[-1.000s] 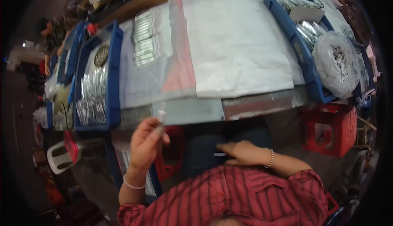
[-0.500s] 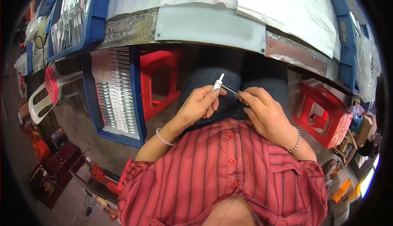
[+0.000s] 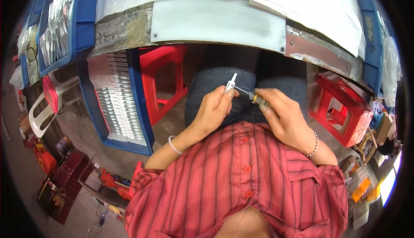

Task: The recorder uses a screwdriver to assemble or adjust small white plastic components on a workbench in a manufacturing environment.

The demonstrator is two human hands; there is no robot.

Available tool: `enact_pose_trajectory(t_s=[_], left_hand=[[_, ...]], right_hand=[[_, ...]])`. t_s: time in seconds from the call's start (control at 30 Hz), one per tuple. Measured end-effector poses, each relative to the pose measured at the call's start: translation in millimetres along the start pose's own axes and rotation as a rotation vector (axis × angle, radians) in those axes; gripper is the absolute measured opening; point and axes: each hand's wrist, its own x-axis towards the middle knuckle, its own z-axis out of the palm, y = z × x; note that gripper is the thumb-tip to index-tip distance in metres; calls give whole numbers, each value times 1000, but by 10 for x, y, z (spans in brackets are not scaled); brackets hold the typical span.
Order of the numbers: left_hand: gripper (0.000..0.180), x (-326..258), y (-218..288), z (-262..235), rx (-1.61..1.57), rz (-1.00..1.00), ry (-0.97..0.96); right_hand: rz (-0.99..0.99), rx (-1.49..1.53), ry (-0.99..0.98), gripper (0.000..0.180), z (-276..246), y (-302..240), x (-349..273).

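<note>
Workbench edge [image 3: 215, 22] curving across top of head view, pale sheet lying on it, blue trays [image 3: 118, 108] of small metal parts standing at person's left, red stools [image 3: 166, 78] flanking knees. Person sitting, wearing red striped shirt. Left hand [image 3: 213, 110] pinching small white plastic part [image 3: 230, 82] upright over lap. Right hand [image 3: 280, 115] gripping thin tool [image 3: 254, 96], tip meeting white part.

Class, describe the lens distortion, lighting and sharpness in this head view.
Head view: fisheye bends the bench edge and leaves black corners; light is even, brighter at the lower right rim; the left hand, right hand and small white part look sharp.
</note>
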Motion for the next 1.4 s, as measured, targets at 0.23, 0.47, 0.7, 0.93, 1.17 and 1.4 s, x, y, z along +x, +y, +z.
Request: enact_pose_trajectory(t_s=[0.23, 0.47, 0.7, 0.93, 1.17, 1.4], left_hand=[[25, 52, -108, 59, 284, 228, 117], [19, 109, -119, 88, 425, 292, 127], [16, 184, -246, 47, 579, 362, 215], [17, 211, -256, 47, 421, 410, 219], [19, 287, -292, 28, 542, 451, 219], [17, 290, -321, 43, 418, 430, 199]], right_hand=[[250, 210, -86, 26, -42, 41, 55], [-53, -448, -217, 39, 126, -22, 55], [614, 576, -154, 24, 71, 181, 278], [-54, -517, -306, 31, 44, -79, 318], [-9, 19, -25, 32, 162, 98, 381], [-40, -554, -378, 44, 96, -30, 396]])
